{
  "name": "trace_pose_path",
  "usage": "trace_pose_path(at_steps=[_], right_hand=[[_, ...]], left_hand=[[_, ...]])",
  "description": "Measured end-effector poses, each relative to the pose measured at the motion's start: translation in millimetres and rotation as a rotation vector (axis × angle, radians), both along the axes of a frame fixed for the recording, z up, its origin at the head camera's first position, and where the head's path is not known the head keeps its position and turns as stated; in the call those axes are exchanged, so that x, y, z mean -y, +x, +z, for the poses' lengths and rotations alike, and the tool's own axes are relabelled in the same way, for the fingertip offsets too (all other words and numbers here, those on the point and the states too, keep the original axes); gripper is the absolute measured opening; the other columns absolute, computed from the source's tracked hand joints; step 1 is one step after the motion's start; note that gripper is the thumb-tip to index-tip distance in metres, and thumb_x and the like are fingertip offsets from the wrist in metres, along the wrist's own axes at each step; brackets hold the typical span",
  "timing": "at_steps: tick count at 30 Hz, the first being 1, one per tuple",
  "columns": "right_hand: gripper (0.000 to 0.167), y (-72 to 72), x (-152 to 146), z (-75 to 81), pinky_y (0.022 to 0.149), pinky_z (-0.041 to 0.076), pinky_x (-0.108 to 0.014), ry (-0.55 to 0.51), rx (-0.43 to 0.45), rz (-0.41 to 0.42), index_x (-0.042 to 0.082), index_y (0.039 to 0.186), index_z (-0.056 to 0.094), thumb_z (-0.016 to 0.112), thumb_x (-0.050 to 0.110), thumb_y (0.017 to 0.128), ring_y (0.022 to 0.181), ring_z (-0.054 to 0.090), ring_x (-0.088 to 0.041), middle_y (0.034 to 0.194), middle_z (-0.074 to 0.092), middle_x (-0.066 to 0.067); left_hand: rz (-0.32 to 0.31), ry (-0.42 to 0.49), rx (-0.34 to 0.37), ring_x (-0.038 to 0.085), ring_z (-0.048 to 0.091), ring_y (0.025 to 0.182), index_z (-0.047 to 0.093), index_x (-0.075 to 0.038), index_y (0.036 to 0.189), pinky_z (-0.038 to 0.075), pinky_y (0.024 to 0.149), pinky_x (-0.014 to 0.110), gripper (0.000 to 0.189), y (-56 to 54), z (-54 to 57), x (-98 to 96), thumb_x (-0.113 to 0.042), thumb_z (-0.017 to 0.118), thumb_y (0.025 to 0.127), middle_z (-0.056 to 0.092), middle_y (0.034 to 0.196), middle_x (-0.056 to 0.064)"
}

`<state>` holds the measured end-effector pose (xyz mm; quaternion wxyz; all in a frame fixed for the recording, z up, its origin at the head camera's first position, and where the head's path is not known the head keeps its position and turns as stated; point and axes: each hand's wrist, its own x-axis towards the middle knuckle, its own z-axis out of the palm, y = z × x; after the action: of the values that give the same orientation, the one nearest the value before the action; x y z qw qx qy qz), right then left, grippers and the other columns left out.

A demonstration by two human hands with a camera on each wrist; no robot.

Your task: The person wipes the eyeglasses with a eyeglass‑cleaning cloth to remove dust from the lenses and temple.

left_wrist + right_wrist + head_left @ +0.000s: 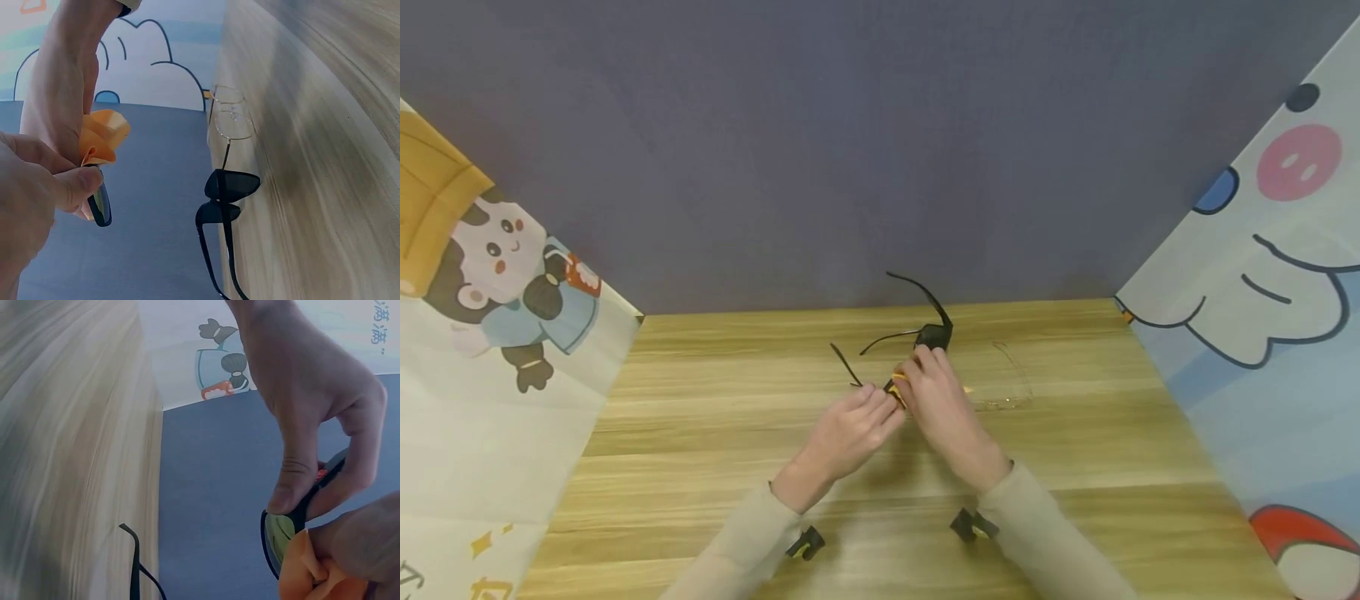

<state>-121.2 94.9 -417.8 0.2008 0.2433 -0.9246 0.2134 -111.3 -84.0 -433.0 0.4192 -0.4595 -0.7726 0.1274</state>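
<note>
My left hand point(853, 429) grips a pair of dark-framed glasses point(100, 206), raised above the table. One thin dark temple point(846, 363) sticks out beyond that hand. In my right hand point(942, 404) an orange cloth point(300, 575) is pinched around part of a lens, and the bunched fabric hides that part. The two hands are close together. Just beyond the right hand lie black sunglasses point(932, 336) with their temples spread, seen also in the left wrist view. Thin wire-framed glasses point(234, 128) rest on the table, to the right of the right hand in the head view.
The wood-grain table point(700, 450) ends at a grey-blue back panel point(850, 150). Cartoon-printed panels stand on the left point(467, 417) and right point(1247, 383). A small black piece with yellow on it shows beside each sleeve, left point(807, 543) and right point(973, 525).
</note>
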Motion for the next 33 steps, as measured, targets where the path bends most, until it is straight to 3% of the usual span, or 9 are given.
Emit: trace_pose_path(at_steps=[10, 14, 18, 25, 29, 33], right_hand=[[0.003, 2.8, -7.2, -0.7, 0.070, 0.047, -0.028, 0.024, 0.140, 0.149, 0.004, 0.094, 0.078, 0.077, 0.004, 0.090, 0.082, 0.049, -0.017, 0.093, 0.062, -0.002], [0.004, 2.6, -10.1, 1.0, 0.070, 0.048, -0.028, 0.015, 0.188, 0.166, 0.004, 0.094, 0.078, 0.076, 0.003, 0.090, 0.081, 0.050, -0.016, 0.092, 0.063, -0.002], [0.005, 3.2, -10.7, 3.1, 0.079, 0.052, -0.035, 0.002, 0.202, 0.166, 0.003, 0.096, 0.077, 0.076, 0.003, 0.091, 0.084, 0.056, -0.017, 0.095, 0.064, -0.003], [0.008, 4.2, -11.1, 4.2, 0.071, 0.050, -0.032, 0.004, 0.124, 0.100, 0.001, 0.095, 0.076, 0.079, 0.002, 0.088, 0.083, 0.052, -0.021, 0.095, 0.063, -0.006], [0.007, 2.8, -12.5, 5.0, 0.068, 0.050, -0.029, 0.034, 0.078, 0.035, 0.001, 0.095, 0.075, 0.079, 0.001, 0.089, 0.085, 0.052, -0.022, 0.095, 0.061, -0.006], [0.008, 2.5, -14.3, 4.0, 0.066, 0.050, -0.028, 0.047, 0.063, 0.024, 0.002, 0.097, 0.075, 0.078, 0.002, 0.090, 0.084, 0.051, -0.020, 0.094, 0.059, -0.005]], left_hand=[[-0.020, 0.016, 0.075, 0.011, 0.065, 0.094, 0.072, -0.017, 0.099, 0.054, 0.097, 0.023, 0.025, -0.3, -11.3, -0.7, -0.007, 0.049, 0.099, 0.073, 0.099, -0.004], [-0.023, 0.014, 0.087, 0.011, 0.065, 0.093, 0.071, -0.016, 0.098, 0.054, 0.097, 0.023, 0.027, -1.5, -13.1, -0.9, -0.006, 0.046, 0.101, 0.073, 0.098, -0.004], [-0.012, -0.003, 0.082, 0.011, 0.065, 0.093, 0.071, -0.016, 0.099, 0.054, 0.096, 0.023, 0.028, -1.8, -13.2, -0.1, -0.006, 0.045, 0.102, 0.074, 0.099, -0.004], [0.002, -0.019, 0.032, 0.011, 0.065, 0.095, 0.070, -0.017, 0.103, 0.054, 0.097, 0.023, 0.033, -1.2, -10.5, 0.0, -0.003, 0.040, 0.103, 0.073, 0.101, -0.004], [0.001, -0.022, 0.035, 0.011, 0.064, 0.095, 0.069, -0.018, 0.100, 0.054, 0.096, 0.023, 0.034, 0.0, -7.7, -0.1, -0.002, 0.040, 0.103, 0.072, 0.100, -0.005], [-0.001, -0.019, 0.045, 0.011, 0.064, 0.095, 0.069, -0.017, 0.100, 0.054, 0.096, 0.023, 0.032, 0.4, -5.7, 0.0, -0.003, 0.041, 0.103, 0.072, 0.100, -0.005]])
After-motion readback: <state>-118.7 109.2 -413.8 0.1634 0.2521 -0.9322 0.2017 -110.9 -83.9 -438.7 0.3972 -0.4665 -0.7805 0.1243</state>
